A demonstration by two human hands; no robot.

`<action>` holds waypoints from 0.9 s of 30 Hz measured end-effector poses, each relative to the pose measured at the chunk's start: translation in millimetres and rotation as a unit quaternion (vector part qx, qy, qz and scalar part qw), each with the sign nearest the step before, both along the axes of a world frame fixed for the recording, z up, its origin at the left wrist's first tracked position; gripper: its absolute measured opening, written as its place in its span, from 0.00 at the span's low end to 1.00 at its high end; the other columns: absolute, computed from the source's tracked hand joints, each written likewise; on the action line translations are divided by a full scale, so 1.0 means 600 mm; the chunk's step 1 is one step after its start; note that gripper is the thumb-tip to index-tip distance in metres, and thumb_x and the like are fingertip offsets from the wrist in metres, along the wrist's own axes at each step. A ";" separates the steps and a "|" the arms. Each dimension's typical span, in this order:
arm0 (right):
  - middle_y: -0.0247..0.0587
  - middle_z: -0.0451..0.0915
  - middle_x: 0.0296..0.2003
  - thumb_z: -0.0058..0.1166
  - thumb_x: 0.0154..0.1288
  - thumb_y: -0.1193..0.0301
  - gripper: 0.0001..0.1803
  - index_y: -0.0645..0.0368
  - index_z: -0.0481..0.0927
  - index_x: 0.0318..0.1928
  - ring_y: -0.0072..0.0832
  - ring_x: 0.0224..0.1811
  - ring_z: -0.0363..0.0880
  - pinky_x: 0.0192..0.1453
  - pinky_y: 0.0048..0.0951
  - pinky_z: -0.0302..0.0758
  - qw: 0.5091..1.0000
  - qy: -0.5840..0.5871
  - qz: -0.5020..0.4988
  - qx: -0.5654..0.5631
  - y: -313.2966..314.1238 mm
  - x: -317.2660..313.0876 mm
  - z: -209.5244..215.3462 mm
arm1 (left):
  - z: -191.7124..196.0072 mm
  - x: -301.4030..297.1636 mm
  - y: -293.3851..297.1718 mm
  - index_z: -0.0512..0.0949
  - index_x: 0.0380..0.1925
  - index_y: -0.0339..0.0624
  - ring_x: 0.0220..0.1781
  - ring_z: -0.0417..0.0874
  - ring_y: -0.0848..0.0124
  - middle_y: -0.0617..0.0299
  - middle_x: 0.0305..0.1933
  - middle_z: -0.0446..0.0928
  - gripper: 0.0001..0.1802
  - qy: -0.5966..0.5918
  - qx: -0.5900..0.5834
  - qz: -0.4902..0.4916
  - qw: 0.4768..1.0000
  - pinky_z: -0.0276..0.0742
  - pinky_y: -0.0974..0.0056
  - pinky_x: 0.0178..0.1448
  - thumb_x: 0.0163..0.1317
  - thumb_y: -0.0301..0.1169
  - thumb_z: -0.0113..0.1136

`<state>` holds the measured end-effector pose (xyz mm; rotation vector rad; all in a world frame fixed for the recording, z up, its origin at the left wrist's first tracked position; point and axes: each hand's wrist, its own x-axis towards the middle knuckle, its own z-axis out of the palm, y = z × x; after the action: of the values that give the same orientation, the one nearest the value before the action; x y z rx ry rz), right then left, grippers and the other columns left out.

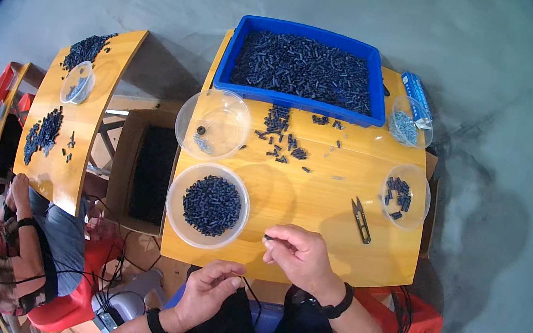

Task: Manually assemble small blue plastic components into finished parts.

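My right hand (301, 258) is over the table's front edge, thumb and forefinger pinching a small black piece (267, 238). Lower and to the left, my left hand (210, 290) has its thumb and fingertips pressed together; what they hold, if anything, is too small to make out. A thin dark cord (253, 293) runs down beside those fingertips. Nearest to both hands is a round clear tub (170, 218) full of small black tube-like pieces (211, 205). Black thread snips (361, 221) lie on the table to the right of my right hand.
A blue tray (289, 104) heaped with black pieces stands at the back, loose pieces (278, 120) before it. Clear tubs (180, 122) (424, 202) (414, 144) sit left and right. A blue box (416, 96) is at the back right. A person (26, 254) sits at a neighbouring table (81, 139).
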<state>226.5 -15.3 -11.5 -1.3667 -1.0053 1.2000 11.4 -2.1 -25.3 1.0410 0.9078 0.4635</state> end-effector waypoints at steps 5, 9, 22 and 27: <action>0.42 0.80 0.32 0.51 0.63 0.82 0.08 0.69 0.76 0.43 0.23 0.31 0.82 0.35 0.21 0.80 1.000 0.010 0.003 0.029 -0.010 -0.008 0.023 | 0.045 0.018 0.000 0.71 0.53 0.34 0.40 0.81 0.71 0.58 0.44 0.78 0.17 -0.029 -0.002 0.050 0.998 0.77 0.70 0.42 0.64 0.23 0.54; 0.41 0.80 0.31 0.50 0.64 0.82 0.08 0.68 0.76 0.44 0.22 0.31 0.82 0.36 0.22 0.80 0.999 0.032 0.013 0.016 -0.018 -0.015 0.038 | 0.070 0.034 0.002 0.70 0.54 0.33 0.39 0.80 0.72 0.57 0.45 0.78 0.17 -0.007 0.015 0.082 0.996 0.76 0.69 0.41 0.65 0.23 0.52; 0.39 0.80 0.29 0.49 0.65 0.81 0.06 0.69 0.76 0.41 0.23 0.30 0.82 0.33 0.22 0.80 0.994 0.079 -0.021 0.074 -0.043 -0.039 0.046 | 0.072 0.064 -0.009 0.77 0.47 0.37 0.37 0.77 0.75 0.60 0.44 0.73 0.14 -0.152 0.072 0.131 0.977 0.75 0.71 0.42 0.61 0.16 0.55; 0.40 0.80 0.28 0.48 0.67 0.79 0.07 0.67 0.75 0.43 0.23 0.28 0.81 0.33 0.22 0.79 0.982 0.185 0.018 0.037 -0.044 -0.050 0.046 | 0.070 0.059 -0.004 0.77 0.46 0.36 0.40 0.77 0.73 0.59 0.45 0.73 0.14 -0.174 0.091 0.135 0.971 0.75 0.70 0.45 0.60 0.15 0.55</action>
<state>196.7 -41.6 15.8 -1.0211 -0.8018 1.3697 46.8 -4.7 16.9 0.9632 0.7025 0.9421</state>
